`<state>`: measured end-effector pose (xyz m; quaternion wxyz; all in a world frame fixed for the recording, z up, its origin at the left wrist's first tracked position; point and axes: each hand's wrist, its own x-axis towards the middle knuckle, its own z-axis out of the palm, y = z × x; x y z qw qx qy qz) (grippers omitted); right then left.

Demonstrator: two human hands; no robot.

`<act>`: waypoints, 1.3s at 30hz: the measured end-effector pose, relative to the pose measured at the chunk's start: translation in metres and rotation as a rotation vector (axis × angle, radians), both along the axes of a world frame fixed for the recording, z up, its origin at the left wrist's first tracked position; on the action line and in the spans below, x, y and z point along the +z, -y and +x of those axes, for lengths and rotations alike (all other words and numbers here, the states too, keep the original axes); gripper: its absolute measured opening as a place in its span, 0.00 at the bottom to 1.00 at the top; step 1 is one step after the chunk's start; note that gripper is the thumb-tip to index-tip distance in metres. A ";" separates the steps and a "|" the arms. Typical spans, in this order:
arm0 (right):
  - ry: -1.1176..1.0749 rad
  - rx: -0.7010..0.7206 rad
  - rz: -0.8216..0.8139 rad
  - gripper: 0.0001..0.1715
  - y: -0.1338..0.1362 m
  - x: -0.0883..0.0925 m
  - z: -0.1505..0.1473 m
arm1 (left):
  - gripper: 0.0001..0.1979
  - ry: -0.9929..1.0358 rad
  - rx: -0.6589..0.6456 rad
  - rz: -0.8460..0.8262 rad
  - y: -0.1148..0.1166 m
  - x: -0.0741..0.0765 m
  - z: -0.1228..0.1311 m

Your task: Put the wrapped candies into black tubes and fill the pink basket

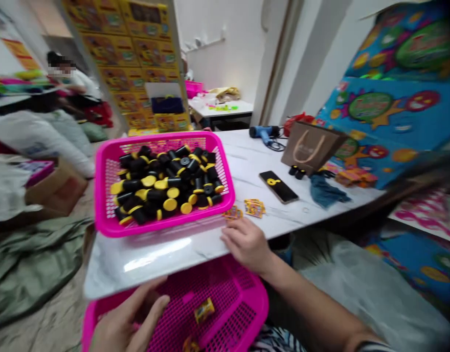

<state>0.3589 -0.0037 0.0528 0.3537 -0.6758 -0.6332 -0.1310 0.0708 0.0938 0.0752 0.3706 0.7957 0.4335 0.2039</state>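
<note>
My left hand point(135, 318) is over the near pink basket point(259, 303), its thumb and fingers apart with nothing between them. Inside that basket lie a small yellow-wrapped cylinder point(204, 311) and another yellow-orange piece point(191, 344). At the table's front edge, my right hand point(249, 244) has its fingers curled together. Its fingertips meet a small pile of yellow printed labels point(233, 212); whether one is pinched is hidden. A second pile of labels point(255, 208) lies just beyond. On the table, a pink basket point(162, 230) holds many black cylinders with yellow caps point(169, 183).
A phone point(278, 187), a brown paper bag point(309, 146), a blue heat gun point(264, 134) and a blue cloth point(326, 190) are on the table's right part. Printed blue boxes point(393, 107) stand at right. White sacks point(37, 139) lie at left. Another person point(78, 83) sits far back.
</note>
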 end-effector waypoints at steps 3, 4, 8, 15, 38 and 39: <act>-0.009 -0.022 0.126 0.08 0.011 0.010 0.015 | 0.19 -0.004 0.030 0.024 -0.003 0.006 -0.008; 0.011 -0.038 0.150 0.08 0.008 0.016 0.020 | 0.19 0.017 0.039 0.019 -0.003 0.008 -0.007; 0.144 -0.151 0.006 0.12 -0.033 0.051 0.026 | 0.16 0.092 -0.018 -0.011 0.009 0.010 0.012; 0.270 -0.320 -0.569 0.27 -0.097 0.078 0.009 | 0.14 0.124 -0.109 -0.177 0.044 -0.008 0.029; -0.429 0.307 -0.176 0.14 -0.033 0.005 -0.059 | 0.25 0.054 -0.110 0.094 0.014 0.002 0.071; -0.401 0.309 -0.171 0.14 -0.033 0.006 -0.056 | 0.22 0.027 -0.125 0.144 0.005 0.003 0.078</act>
